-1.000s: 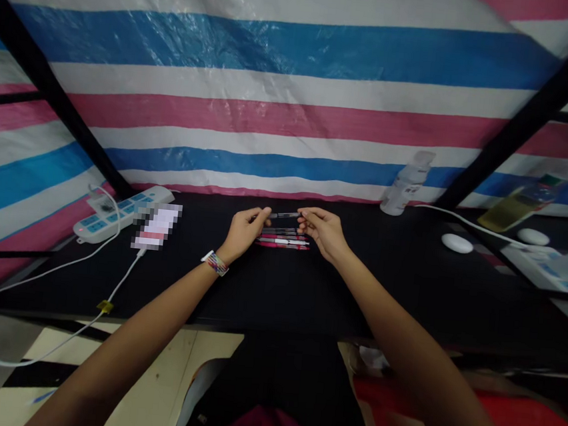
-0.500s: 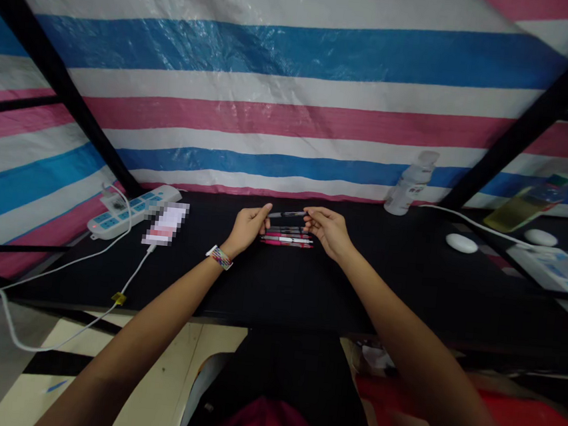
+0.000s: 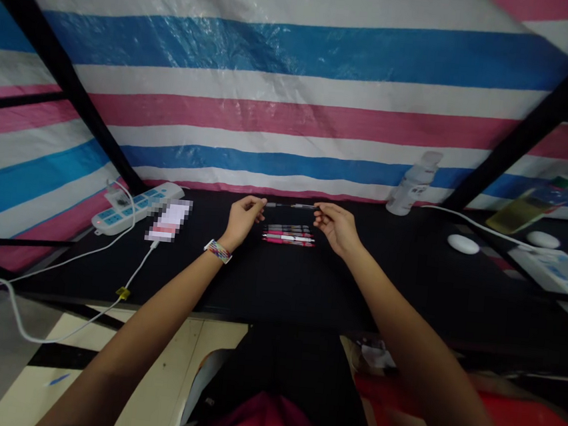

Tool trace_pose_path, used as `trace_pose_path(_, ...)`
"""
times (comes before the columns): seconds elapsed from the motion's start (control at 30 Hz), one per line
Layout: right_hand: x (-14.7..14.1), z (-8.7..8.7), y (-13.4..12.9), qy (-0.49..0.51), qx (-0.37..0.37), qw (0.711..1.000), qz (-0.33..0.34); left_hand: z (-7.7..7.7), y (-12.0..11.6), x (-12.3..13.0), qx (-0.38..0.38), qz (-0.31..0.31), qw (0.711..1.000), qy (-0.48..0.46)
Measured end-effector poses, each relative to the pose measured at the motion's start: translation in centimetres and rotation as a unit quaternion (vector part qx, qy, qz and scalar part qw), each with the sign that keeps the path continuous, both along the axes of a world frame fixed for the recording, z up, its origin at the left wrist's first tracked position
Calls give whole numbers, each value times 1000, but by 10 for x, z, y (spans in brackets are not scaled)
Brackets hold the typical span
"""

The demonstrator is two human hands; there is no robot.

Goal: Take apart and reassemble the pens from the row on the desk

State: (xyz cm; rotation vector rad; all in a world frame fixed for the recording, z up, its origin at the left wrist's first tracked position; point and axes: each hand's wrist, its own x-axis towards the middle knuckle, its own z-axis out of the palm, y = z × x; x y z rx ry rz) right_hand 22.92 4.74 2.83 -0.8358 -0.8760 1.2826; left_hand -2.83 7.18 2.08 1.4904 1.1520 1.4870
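Note:
My left hand (image 3: pixel 244 221), with a striped woven band on its wrist, pinches the grey left end of a slim pen. The fingers of my right hand (image 3: pixel 337 227) are closed on the other end of the pen (image 3: pixel 304 207), a lighter part. A thin dark stretch lies between the two parts; I cannot tell whether they still join. Just below, on the black table (image 3: pixel 277 286), a row of several pens lies side by side: dark-and-clear pens (image 3: pixel 288 229) at the back, a white-and-pink pen (image 3: pixel 289 238) in front.
At the left lie a power strip (image 3: pixel 138 207), a blurred-out phone (image 3: pixel 169 221) and a white cable (image 3: pixel 138 269). On the right stand a clear bottle (image 3: pixel 414 185) and a leaning bottle of yellow liquid (image 3: pixel 525 208), near a white oval object (image 3: pixel 463 244). Striped sheeting (image 3: pixel 293 117) hangs behind the table.
My hands have moved farther apart and slightly up, away from the row. The pen between them now shows as two parts with a thin dark stretch between.

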Motion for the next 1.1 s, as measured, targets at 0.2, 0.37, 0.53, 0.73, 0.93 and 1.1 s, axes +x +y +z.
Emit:
trace_pose_path(0.2,4,-2,4,-3,-12,1000,-8,1,0,0,-4,8,1000,-23)
trace_pose_path(0.37,5,-3,5,10,-28,999,-20,1,-2,-1,6,-6,1000,-29)
trace_pose_path(0.53,4,-3,5,23,-36,999,-32,0,-2,-2,20,-17,999,-24)
trace_pose_path(0.73,4,-3,6,20,-56,997,-55,-2,1,-3,31,-15,999,-7)
trace_pose_path(0.93,4,0,5,-15,-42,996,-71,0,1,-1,22,-18,998,-54)
trace_pose_path(1.1,2,1,3,-29,-24,996,-80,1,-2,1,12,-29,996,-79)
